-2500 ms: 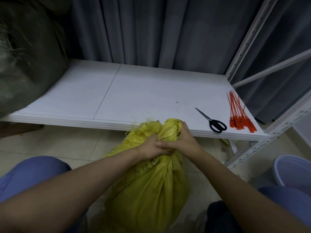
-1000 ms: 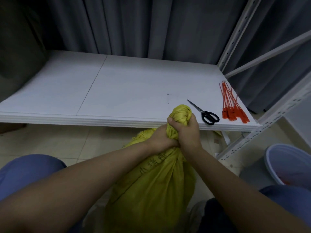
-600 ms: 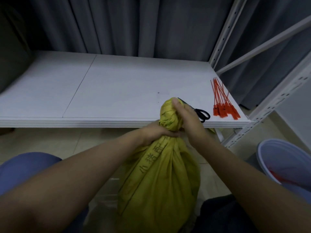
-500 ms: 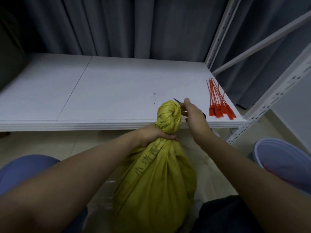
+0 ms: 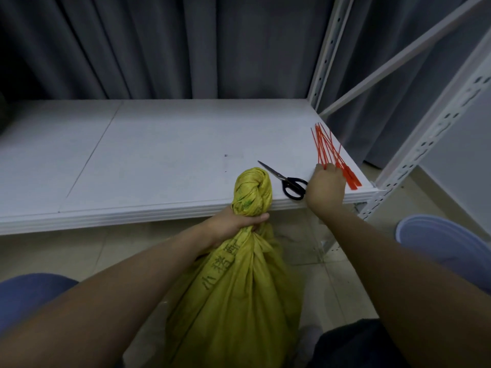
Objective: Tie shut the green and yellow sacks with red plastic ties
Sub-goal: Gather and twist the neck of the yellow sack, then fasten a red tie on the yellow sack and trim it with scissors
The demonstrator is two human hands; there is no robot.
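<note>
Noted against half a second ago: right hand [image 5: 325,191] off the twisted neck and out at the near right corner of the shelf, fingertips at the head end of the bundle of thin red plastic ties [image 5: 329,150]. Read as gathering and twisting done, fetching of a tie begun. No tie round the neck yet.

Nearest: found the woven yellow plastic sack [image 5: 239,301] standing on the tiled floor between the knees, just in front of the shelf edge. Long axis roughly upright, leaning slightly away. Mouth end pointing up, wound into a tight knob that shows above the shelf's front edge.

Left hand [image 5: 233,224]: grip clamped round the neck just under the knob, fingers wrapped across the front. Judged enough to keep the twist from unwinding.

Right hand: cannot tell the grip. Back of hand toward camera, fingertips hidden; touching the ties or pinching one, undecided.

Farther: logged black-handled steel scissors [image 5: 288,181] flat on the white board shelf [image 5: 159,160], between knob and right hand, blades pointing away and left. Ties lying side by side, long axis running away from the viewer, flat heads nearest the front edge. Pale blue plastic bucket [image 5: 438,240] on the floor at right. Grey curtain [image 5: 159,49] behind. Saw no green sack.
</note>
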